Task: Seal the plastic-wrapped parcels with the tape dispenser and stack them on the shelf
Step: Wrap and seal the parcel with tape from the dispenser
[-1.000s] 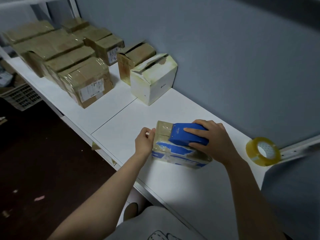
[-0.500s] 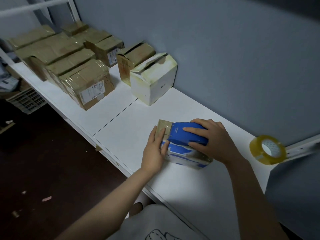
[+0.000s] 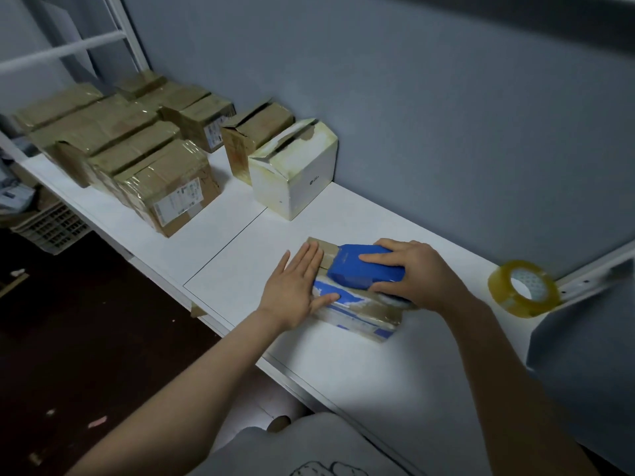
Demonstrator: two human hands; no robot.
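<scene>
Press down with the left hand (image 3: 295,290), laid flat and open, fingers straight, over the left end of the parcel (image 3: 360,316), to stop it sliding on the white shelf (image 3: 237,269). Lean through the palm, clear of the tape's path. Pull with the right hand (image 3: 417,274), curled round the blue tape dispenser (image 3: 364,267) sitting on top of the parcel, thumb on the near side, fingers over the top. Probably mid-strip, so draw in one even stroke along the top, angled low to lay tape without wrinkles over the slick wrap, then tip the blade down for a clean cut. Cannot see the blade or the tape's free end from here. Smooth the strip with the flat hand afterwards. Mind the spare tape roll (image 3: 524,290) standing just beyond the right arm. Farther off, look for a stacking place beside the white box (image 3: 295,173) or the wrapped brown parcels (image 3: 165,187) at the far left end.
</scene>
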